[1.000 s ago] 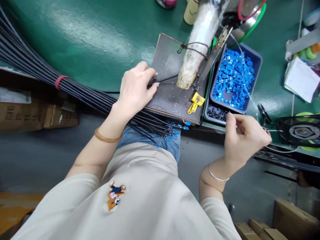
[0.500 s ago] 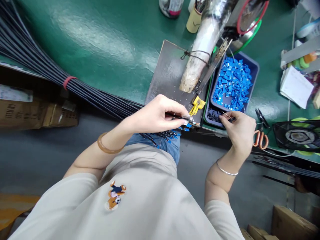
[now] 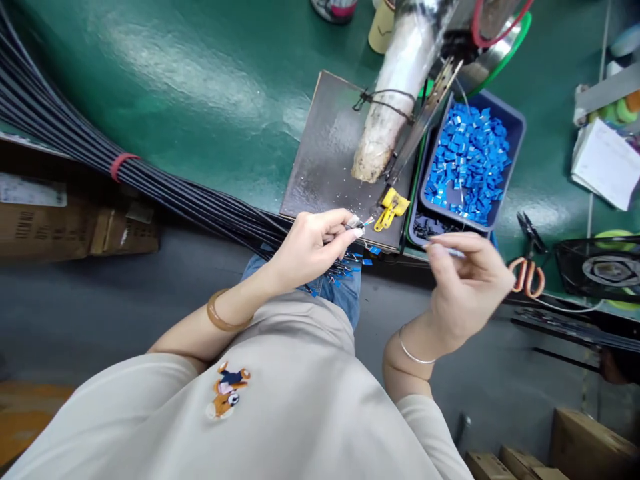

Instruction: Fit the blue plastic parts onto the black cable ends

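Note:
My left hand (image 3: 320,245) pinches the end of a black cable, whose thin coloured wires (image 3: 369,221) stick out past the fingertips. It is at the front edge of a dark board (image 3: 327,153), just left of a yellow tool (image 3: 391,208). Below it hang cable ends with blue pieces (image 3: 345,270). My right hand (image 3: 465,287) is closed in front of the bins, thumb against fingers; what it holds is blurred, perhaps something thin and pale. Behind it are a bin of blue parts (image 3: 467,160) and a lower bin of small black parts (image 3: 425,227).
A thick bundle of black cables (image 3: 165,183) runs in from the left. A white wrapped post (image 3: 387,113) leans over the board. Orange-handled scissors (image 3: 527,277), black nippers (image 3: 531,233) and papers (image 3: 605,163) lie at the right. Cardboard boxes (image 3: 45,223) stand below left.
My right hand has drawn back from the black-parts bin, toward my body. My left hand has shifted slightly left, and coloured wire ends now show at its fingertips. The view has moved slightly.

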`<state>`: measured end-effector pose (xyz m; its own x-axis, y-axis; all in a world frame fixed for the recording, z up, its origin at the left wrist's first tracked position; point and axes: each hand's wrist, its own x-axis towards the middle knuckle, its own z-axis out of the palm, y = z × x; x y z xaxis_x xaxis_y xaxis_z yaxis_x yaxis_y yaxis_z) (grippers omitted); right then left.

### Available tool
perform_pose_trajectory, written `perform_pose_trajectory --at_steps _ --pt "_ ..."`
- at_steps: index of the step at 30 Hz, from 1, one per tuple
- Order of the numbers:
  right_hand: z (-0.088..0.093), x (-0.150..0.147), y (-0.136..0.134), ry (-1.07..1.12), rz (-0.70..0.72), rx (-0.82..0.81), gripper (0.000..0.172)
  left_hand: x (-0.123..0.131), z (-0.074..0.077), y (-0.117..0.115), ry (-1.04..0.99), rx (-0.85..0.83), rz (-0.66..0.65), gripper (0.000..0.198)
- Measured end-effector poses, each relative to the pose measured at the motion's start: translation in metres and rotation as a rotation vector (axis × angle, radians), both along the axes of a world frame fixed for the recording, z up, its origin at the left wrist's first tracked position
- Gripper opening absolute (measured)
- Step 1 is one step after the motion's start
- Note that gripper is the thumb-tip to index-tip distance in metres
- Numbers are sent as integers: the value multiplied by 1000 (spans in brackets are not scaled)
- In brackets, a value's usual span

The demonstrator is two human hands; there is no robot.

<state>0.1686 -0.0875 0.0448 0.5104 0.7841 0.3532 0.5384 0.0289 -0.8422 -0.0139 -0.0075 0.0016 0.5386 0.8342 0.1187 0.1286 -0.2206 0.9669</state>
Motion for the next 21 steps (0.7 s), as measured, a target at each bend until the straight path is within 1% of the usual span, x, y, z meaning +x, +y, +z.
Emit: perform_pose_trajectory --at_steps 2,3,5,7,8,11,14,17,21 --pt "-7 -8 2 10 70 -76 5 0 0 1 -30 -65 -39 23" --pt "-10 -9 4 3 71 -111 6 0 0 2 -39 -78 -49 23" --pt "-14 -9 6 -19 31 -146 9 0 0 3 -38 -76 -49 22" --pt "-16 -7 8 -31 12 -154 10 0 -1 3 -23 -52 -40 20" --pt "-16 -5 8 -27 23 -161 10 0 -2 2 -16 -39 -35 19" --pt "-19 -5 10 23 103 -184 11 1 -3 3 -10 -20 -35 18" --pt "-24 -10 15 91 182 -180 9 0 -2 4 -16 -30 -64 17" --pt "-29 -13 19 157 235 -176 7 0 -2 5 -28 -40 -93 17" --pt "-29 -13 20 197 287 -168 5 -1 -2 6 -29 -17 -117 17"
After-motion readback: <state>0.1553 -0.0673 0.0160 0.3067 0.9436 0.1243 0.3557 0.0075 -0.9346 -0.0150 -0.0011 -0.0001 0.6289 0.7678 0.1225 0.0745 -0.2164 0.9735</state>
